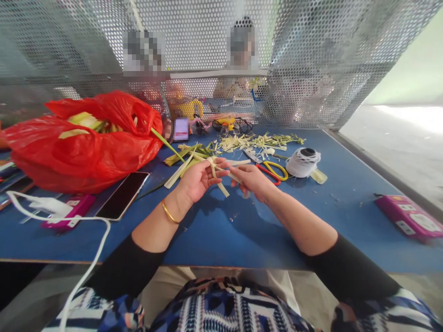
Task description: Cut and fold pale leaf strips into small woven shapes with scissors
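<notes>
Pale green-yellow leaf strips point(223, 189) cross between my two hands above the blue table. My left hand point(199, 179), with a gold bangle at the wrist, pinches the strips where they cross. Closed on one strip's other side is my right hand point(252, 180), its fingertips close to the left ones. Just beyond the hands lie more long leaf pieces point(180, 171) and a heap of trimmed scraps point(238, 142). Scissors point(273, 173) with red and yellow handles rest behind my right hand. How the strips are folded is partly hidden by fingers.
A red plastic bag point(86, 157) of leaf material fills the left. A black-screened phone point(123, 196) and a white cable point(104, 240) lie before it. To the right stand a white thread spool point(303, 162) and a magenta box point(410, 216). A perforated metal screen point(207, 41) closes the back; people sit behind it.
</notes>
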Action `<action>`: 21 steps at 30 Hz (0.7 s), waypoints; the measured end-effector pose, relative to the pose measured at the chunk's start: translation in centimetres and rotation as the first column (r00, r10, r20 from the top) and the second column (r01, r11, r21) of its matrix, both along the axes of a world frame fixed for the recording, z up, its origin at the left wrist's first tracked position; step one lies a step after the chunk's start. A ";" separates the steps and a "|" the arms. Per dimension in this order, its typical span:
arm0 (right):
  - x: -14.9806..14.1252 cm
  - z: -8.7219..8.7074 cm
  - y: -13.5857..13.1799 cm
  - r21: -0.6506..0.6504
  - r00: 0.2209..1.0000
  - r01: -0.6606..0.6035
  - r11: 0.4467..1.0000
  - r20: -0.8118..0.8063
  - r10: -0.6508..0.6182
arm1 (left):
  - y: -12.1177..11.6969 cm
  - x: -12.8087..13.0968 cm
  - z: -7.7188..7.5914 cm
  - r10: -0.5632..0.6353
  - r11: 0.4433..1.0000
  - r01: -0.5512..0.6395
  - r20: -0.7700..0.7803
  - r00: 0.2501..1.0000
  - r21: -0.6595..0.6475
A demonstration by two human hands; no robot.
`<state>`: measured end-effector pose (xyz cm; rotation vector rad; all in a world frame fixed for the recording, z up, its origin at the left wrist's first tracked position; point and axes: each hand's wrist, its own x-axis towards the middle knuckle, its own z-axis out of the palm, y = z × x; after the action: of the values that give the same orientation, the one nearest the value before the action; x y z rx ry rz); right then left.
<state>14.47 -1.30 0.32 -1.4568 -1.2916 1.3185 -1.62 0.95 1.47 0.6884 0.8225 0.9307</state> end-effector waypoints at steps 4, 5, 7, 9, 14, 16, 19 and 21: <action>0.7 0.8 -0.2 0.164 0.999 -0.001 0.987 0.042 -0.006 | 0.4 -0.3 0.0 0.077 0.995 -0.069 -0.121 0.990 0.074; 0.9 1.0 -0.3 0.222 1.000 -0.027 0.975 0.020 0.024 | 0.4 -0.3 0.0 0.074 0.994 -0.060 -0.150 0.986 0.095; 1.5 1.4 -0.4 0.287 0.986 -0.128 0.949 -0.063 0.152 | 0.4 -0.3 -0.2 0.039 0.991 -0.012 -0.200 0.979 0.135; 2.1 1.8 -0.5 0.270 0.944 -0.212 0.939 -0.193 0.269 | 0.3 -0.4 -0.4 -0.042 0.982 0.083 -0.233 0.971 0.168; 3.3 2.1 0.1 0.162 0.859 -0.217 0.963 -0.436 0.267 | -0.3 -0.5 -0.6 -0.305 0.907 0.367 -0.277 0.911 0.207; 3.5 2.1 0.4 0.152 0.845 -0.207 0.966 -0.469 0.255 | -0.5 -0.5 -0.6 -0.358 0.879 0.425 -0.289 0.888 0.214; 3.6 2.0 0.6 0.161 0.840 -0.203 0.966 -0.479 0.256 | -0.5 -0.7 -0.6 -0.399 0.853 0.467 -0.286 0.871 0.234; 3.4 1.7 0.5 0.173 0.851 -0.184 0.967 -0.465 0.245 | -0.6 -0.7 -0.6 -0.414 0.841 0.484 -0.290 0.863 0.242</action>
<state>17.88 -0.78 2.04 -0.8314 -1.1903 1.5945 -2.35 0.38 0.88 1.2244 0.6717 0.5524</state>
